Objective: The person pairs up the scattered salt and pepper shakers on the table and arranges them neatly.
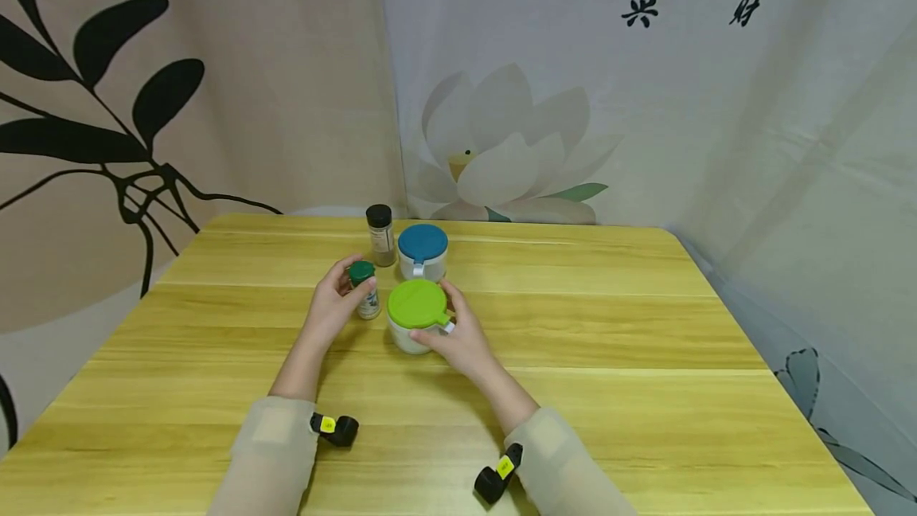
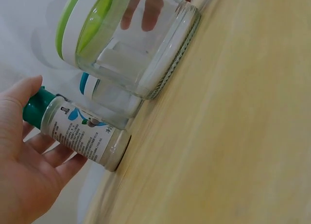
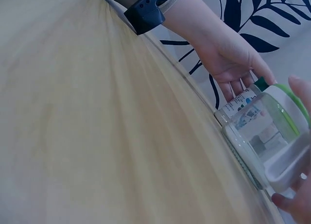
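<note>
My left hand (image 1: 333,299) holds a small spice bottle (image 1: 368,306) by its green cap, thumb on one side and fingers on the other. The label (image 2: 80,129) is printed, and the bottle's base is at the tabletop. Just to the right, my right hand (image 1: 462,341) grips a clear glass jar (image 2: 131,49) with a lime-green lid (image 1: 417,303), thumb in front and fingers round the far side. Two of those fingertips (image 2: 151,15) show through the glass. A white handle (image 3: 289,161) sits on the jar's side, close to the right hand.
Behind the lime-lidded jar stands a similar jar with a blue lid (image 1: 423,242). To its left is a black-capped bottle (image 1: 380,237) with a label. All stand on a wooden table (image 1: 609,357), with a printed curtain (image 1: 286,102) beyond its back edge.
</note>
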Available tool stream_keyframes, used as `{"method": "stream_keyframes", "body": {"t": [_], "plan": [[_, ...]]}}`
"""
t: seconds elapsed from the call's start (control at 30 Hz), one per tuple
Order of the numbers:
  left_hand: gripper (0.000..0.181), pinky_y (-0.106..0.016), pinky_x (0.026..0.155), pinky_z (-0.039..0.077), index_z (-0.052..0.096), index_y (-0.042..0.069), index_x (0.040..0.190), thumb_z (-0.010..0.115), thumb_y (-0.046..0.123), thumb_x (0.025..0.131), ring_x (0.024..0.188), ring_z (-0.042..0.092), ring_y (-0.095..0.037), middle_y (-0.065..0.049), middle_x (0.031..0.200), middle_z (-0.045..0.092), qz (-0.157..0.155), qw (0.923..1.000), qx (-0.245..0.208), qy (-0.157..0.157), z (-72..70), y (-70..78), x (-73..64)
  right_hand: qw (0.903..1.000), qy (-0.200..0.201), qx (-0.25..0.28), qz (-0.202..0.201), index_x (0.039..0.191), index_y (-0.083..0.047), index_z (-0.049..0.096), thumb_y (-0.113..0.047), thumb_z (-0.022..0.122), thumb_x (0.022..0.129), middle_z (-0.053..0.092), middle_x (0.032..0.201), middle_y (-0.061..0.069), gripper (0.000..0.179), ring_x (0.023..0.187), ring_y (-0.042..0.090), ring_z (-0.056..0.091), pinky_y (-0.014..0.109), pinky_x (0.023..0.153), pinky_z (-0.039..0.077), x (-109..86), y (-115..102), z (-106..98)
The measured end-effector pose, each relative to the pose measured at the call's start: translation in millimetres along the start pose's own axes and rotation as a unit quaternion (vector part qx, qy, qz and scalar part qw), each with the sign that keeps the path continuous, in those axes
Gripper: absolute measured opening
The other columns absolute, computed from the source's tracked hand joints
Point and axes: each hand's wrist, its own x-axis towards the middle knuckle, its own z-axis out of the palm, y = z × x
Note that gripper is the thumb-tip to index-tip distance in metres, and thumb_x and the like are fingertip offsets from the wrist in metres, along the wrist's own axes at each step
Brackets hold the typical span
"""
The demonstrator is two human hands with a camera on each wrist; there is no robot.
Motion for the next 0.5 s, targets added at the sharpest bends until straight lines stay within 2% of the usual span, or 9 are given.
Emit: {"method": "stream_keyframes", "body": {"t": [0.17, 0.33, 0.5], "plan": [[0.056, -0.042, 0.1, 0.038, 0.041, 0.004, 0.143, 0.062, 0.024, 0.095, 0.116, 0.051, -0.028, -0.02, 0.129, 0.054, 0.005, 1.0, 0.0, 0.0, 0.0, -1.6, 0.9, 1.0, 0.005, -0.003, 0.002, 0.148, 0.0, 0.025, -0.012, 0.077, 0.082, 0.037, 0.143, 0.022, 0.085, 0.127, 0.038, 0.039, 0.055, 0.102, 0.032, -0.6, -4, 2], [0.052, -0.028, 0.093, 0.042, 0.043, 0.005, 0.142, 0.061, 0.022, 0.096, 0.112, 0.052, -0.025, -0.019, 0.128, 0.055, 0.002, 1.0, 0.003, -0.002, 0.0, 0.5, 0.5, 0.9999, 0.009, -0.001, 0.013, 0.149, -0.001, 0.024, -0.012, 0.077, 0.081, 0.037, 0.144, 0.021, 0.086, 0.128, 0.037, 0.04, 0.053, 0.103, 0.032, 2.4, -2, 4], [0.049, -0.02, 0.086, 0.043, 0.043, -0.001, 0.139, 0.06, 0.014, 0.096, 0.107, 0.053, -0.023, -0.024, 0.126, 0.055, 0.007, 1.0, -0.002, -0.006, 0.6, 18.2, -6.6, 0.9995, 0.015, 0.001, 0.028, 0.151, -0.005, 0.022, -0.014, 0.079, 0.08, 0.035, 0.147, 0.018, 0.092, 0.13, 0.035, 0.038, 0.052, 0.104, 0.03, 13.4, 23, 8]]}}
